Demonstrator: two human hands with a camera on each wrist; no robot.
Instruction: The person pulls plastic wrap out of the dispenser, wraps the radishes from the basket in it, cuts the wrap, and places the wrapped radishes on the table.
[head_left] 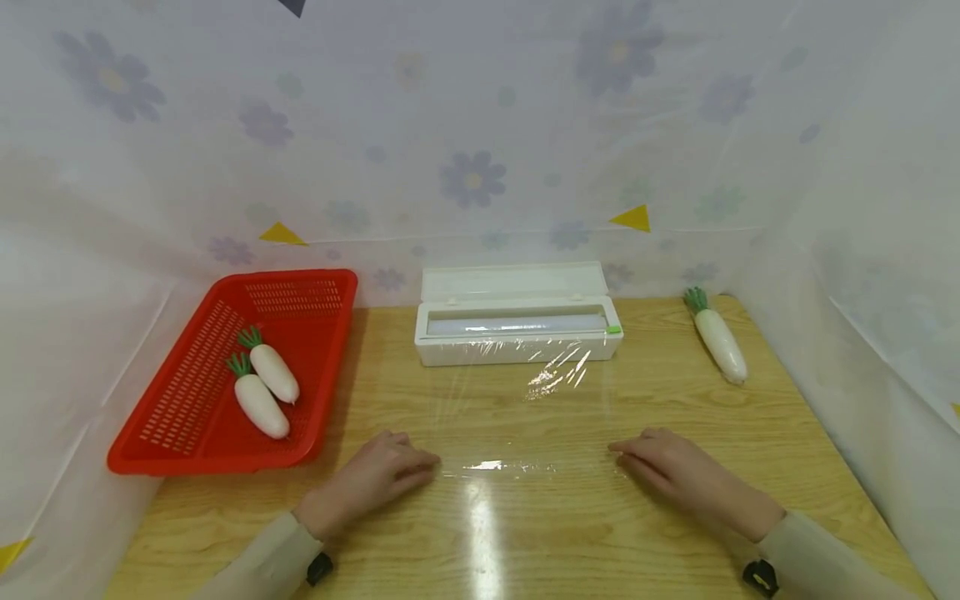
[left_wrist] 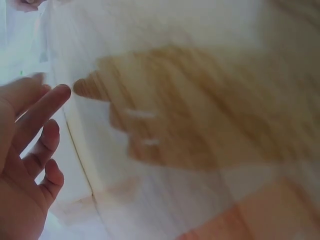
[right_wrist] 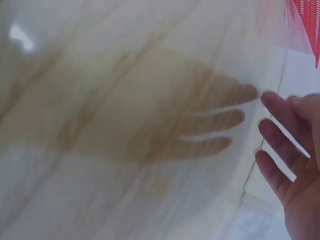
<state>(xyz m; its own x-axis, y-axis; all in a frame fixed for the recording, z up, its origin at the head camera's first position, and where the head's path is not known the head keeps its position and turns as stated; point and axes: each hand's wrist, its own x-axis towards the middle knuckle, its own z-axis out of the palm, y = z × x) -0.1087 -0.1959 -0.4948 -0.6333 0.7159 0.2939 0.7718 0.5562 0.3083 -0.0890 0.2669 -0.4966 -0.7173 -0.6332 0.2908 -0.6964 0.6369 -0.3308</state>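
Observation:
A clear sheet of cling film [head_left: 517, 467] runs from a white cling film dispenser [head_left: 517, 352] toward me over the wooden table. At the sheet's near left corner my left hand [head_left: 378, 471] pinches the film between thumb and index finger. My right hand [head_left: 686, 475] pinches the near right corner in the same way. In the left wrist view the left hand [left_wrist: 30, 150] has its index fingertip close to the shiny table surface, other fingers loosely bent. The right wrist view has the right hand [right_wrist: 295, 155] low over the table, its reflection beside it.
A red plastic basket [head_left: 341, 358] at the left holds two white radishes [head_left: 262, 407] with green tops. Another white radish [head_left: 722, 343] lies at the far right of the table. The dispenser's lid [head_left: 513, 282] stands raised at the back, before a flowered curtain [head_left: 360, 125].

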